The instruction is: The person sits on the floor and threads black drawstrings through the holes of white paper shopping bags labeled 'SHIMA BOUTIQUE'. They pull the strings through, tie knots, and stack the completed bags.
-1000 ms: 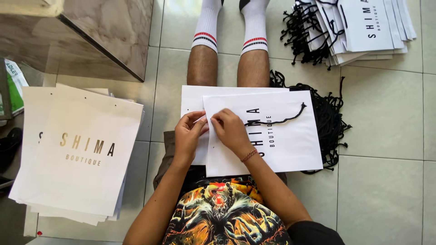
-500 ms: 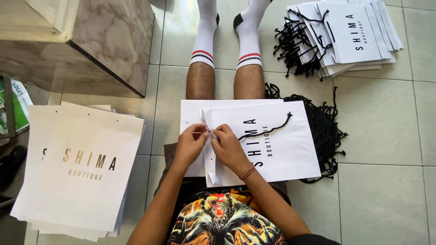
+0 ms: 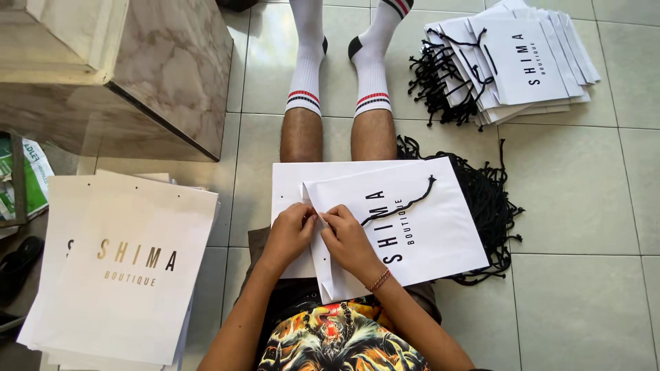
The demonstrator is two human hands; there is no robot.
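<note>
Fingers of both hands, left hand (image 3: 289,230) and right hand (image 3: 347,237), are pinched narrow and meet at the left edge of the white paper bag (image 3: 412,227) lying flat across the person's lap, its long axis running away toward the right, so both hands are equally near the corner where they work. From there a black cord handle (image 3: 402,204) trails right across the bag's face, one end near the fingers. Around the lap lies pale tiled floor (image 3: 577,199), with a stack of unstrung bags (image 3: 130,268) to the left, a heap of loose black cords (image 3: 491,206) just beside the right thigh, and a fanned pile of corded bags (image 3: 522,62) farther off.
</note>
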